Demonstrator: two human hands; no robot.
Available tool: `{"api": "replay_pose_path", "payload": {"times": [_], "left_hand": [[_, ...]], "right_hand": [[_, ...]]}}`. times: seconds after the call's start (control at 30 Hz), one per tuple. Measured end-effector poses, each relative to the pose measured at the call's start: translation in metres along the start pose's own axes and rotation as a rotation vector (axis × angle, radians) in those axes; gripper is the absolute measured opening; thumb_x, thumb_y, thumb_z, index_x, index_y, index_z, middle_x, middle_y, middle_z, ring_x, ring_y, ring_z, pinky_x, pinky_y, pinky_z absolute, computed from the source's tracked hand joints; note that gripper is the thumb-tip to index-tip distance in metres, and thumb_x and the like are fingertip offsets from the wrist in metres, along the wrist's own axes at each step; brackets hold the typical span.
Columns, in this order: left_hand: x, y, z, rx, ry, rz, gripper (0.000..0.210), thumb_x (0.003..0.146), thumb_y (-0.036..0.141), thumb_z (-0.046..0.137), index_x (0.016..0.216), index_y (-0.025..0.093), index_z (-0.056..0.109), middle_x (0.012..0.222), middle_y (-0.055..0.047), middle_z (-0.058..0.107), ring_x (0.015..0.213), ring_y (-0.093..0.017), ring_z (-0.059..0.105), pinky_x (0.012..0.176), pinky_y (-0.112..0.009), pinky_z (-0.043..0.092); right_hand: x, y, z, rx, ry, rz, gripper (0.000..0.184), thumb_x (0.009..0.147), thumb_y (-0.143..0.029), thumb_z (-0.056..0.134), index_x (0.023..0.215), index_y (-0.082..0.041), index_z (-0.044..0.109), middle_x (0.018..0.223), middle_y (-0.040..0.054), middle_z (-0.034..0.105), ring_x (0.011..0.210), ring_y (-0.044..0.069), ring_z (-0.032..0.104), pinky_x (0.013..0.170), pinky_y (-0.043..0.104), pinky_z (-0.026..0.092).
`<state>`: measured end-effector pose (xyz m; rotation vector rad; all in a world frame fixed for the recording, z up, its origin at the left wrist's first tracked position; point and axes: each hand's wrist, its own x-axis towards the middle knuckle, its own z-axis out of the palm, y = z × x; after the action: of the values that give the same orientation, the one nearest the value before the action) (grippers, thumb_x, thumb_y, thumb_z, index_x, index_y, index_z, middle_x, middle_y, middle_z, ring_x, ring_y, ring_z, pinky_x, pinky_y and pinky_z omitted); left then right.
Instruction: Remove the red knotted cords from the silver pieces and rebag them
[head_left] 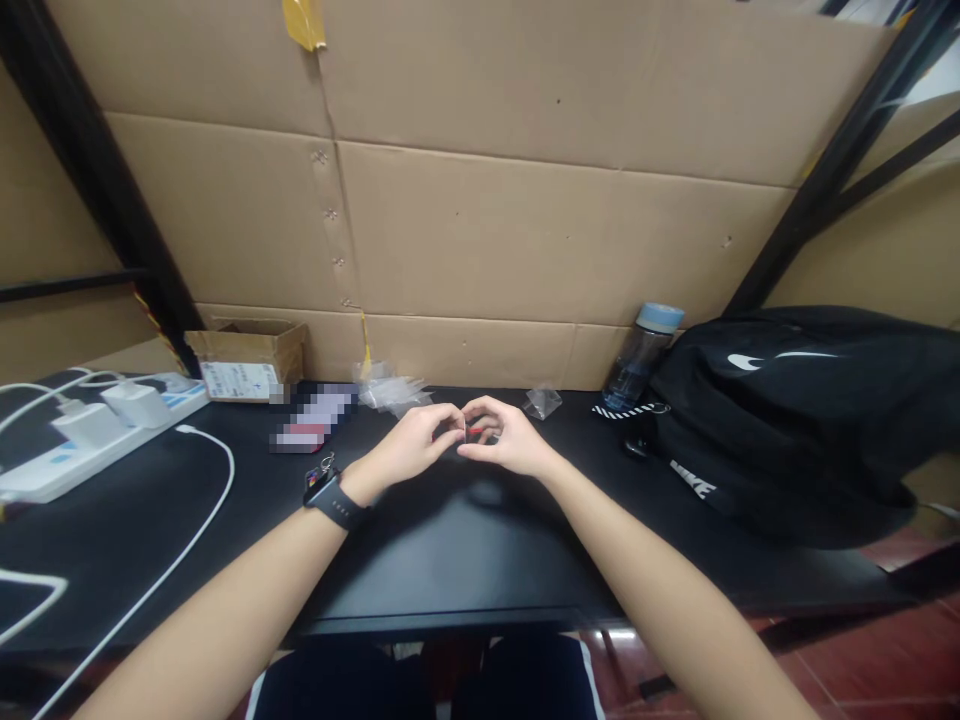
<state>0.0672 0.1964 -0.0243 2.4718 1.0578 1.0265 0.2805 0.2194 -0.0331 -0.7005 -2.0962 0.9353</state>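
Observation:
My left hand (pixel 414 442) and my right hand (pixel 511 436) meet above the middle of the black table (pixel 450 560). Between their fingertips is a small thin piece with a red part (pixel 475 430), its edge pale and seen nearly edge-on. Fingers and thumbs curl round it from both sides, so most of it is hidden and its kind cannot be made out. A dark watch (pixel 337 500) is on my left wrist. Crumpled clear plastic bags (pixel 394 392) lie just beyond my left hand, and another clear bag (pixel 541 402) beyond my right.
To the left are a white power strip (pixel 90 450) with plugged-in chargers, a white cable (pixel 217 500), a small cardboard box (pixel 247 365) and a blurred-out flat item (pixel 313 418). At right stand a water bottle (pixel 641 355) and a black bag (pixel 795 430). Cardboard (pixel 480 230) walls the back.

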Motion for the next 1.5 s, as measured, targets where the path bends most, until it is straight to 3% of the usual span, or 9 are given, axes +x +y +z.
{"api": "replay_pose_path", "payload": {"times": [0.27,0.43,0.53,0.67,0.73,0.97,1.23,1.37,1.5], "left_hand": [[-0.003,-0.046,-0.028,0.222,-0.066,-0.011,0.016,0.092,0.032,0.061,0.087,0.019,0.069,0.095,-0.006,0.071,0.09,-0.02,0.065,0.084,-0.032,0.047],[-0.008,-0.06,-0.031,0.229,-0.213,-0.045,0.018,0.092,0.035,0.061,0.089,0.02,0.072,0.091,-0.005,0.072,0.088,-0.019,0.066,0.084,-0.03,0.047],[-0.01,-0.063,-0.027,0.194,-0.222,-0.071,0.026,0.087,0.041,0.067,0.103,0.021,0.072,0.105,-0.006,0.072,0.098,-0.022,0.066,0.09,-0.032,0.048],[-0.015,-0.072,-0.022,0.128,-0.292,-0.082,0.076,0.069,0.049,0.083,0.135,0.022,0.057,0.137,-0.012,0.06,0.125,-0.028,0.057,0.106,-0.037,0.043],[-0.017,-0.074,-0.016,0.114,-0.329,-0.078,0.083,0.071,0.049,0.081,0.143,0.022,0.051,0.145,-0.014,0.054,0.133,-0.029,0.052,0.111,-0.039,0.04],[-0.011,-0.067,0.019,0.225,-0.285,-0.085,0.054,0.092,0.051,0.06,0.137,0.021,0.057,0.147,-0.015,0.052,0.139,-0.033,0.044,0.114,-0.048,0.038],[0.007,-0.065,0.048,0.248,-0.135,-0.002,0.036,0.098,0.038,0.05,0.127,0.019,0.06,0.132,-0.013,0.06,0.123,-0.026,0.057,0.109,-0.041,0.043],[0.005,-0.06,0.041,0.212,-0.16,-0.013,0.055,0.094,0.048,0.056,0.138,0.016,0.051,0.14,-0.016,0.055,0.127,-0.029,0.055,0.11,-0.041,0.042],[-0.008,-0.058,0.015,0.276,-0.224,-0.148,0.087,0.086,0.063,0.06,0.152,0.012,0.035,0.15,-0.021,0.045,0.136,-0.034,0.049,0.112,-0.042,0.04]], "right_hand": [[-0.001,0.024,-0.046,-0.583,0.059,0.023,0.039,0.073,-0.028,0.078,0.11,-0.018,0.07,0.098,0.0067,0.071,0.076,0.016,0.061,0.077,0.03,0.048],[-0.004,0.037,-0.063,-0.614,0.015,0.196,0.04,0.074,-0.037,0.08,0.108,-0.016,0.076,0.089,0.0062,0.074,0.073,0.016,0.061,0.071,0.028,0.045],[-0.005,0.042,-0.065,-0.552,-0.021,0.247,0.043,0.07,-0.041,0.083,0.106,-0.019,0.077,0.091,0.0049,0.075,0.073,0.016,0.062,0.069,0.027,0.045],[-0.005,0.048,-0.063,-0.492,-0.071,0.245,0.046,0.066,-0.035,0.085,0.108,-0.018,0.076,0.093,0.0049,0.075,0.077,0.016,0.063,0.073,0.027,0.047],[-0.005,0.051,-0.061,-0.478,-0.067,0.238,0.046,0.066,-0.031,0.084,0.109,-0.018,0.074,0.094,0.005,0.075,0.079,0.016,0.063,0.075,0.027,0.048],[-0.002,0.056,-0.048,-0.535,0.006,0.21,0.048,0.067,-0.023,0.08,0.113,-0.017,0.069,0.093,0.0038,0.072,0.076,0.015,0.06,0.074,0.027,0.048],[0.003,0.068,-0.044,-0.563,0.076,0.184,0.045,0.07,-0.028,0.078,0.113,-0.018,0.066,0.092,0.0035,0.07,0.077,0.015,0.06,0.076,0.029,0.048],[0.001,0.067,-0.045,-0.582,0.074,0.209,0.058,0.074,-0.032,0.077,0.126,-0.015,0.059,0.098,0.007,0.071,0.087,0.019,0.064,0.082,0.031,0.049],[-0.004,0.056,-0.051,-0.714,-0.017,0.322,0.08,0.074,-0.045,0.079,0.139,-0.007,0.052,0.125,0.0197,0.065,0.115,0.029,0.061,0.1,0.038,0.045]]}}
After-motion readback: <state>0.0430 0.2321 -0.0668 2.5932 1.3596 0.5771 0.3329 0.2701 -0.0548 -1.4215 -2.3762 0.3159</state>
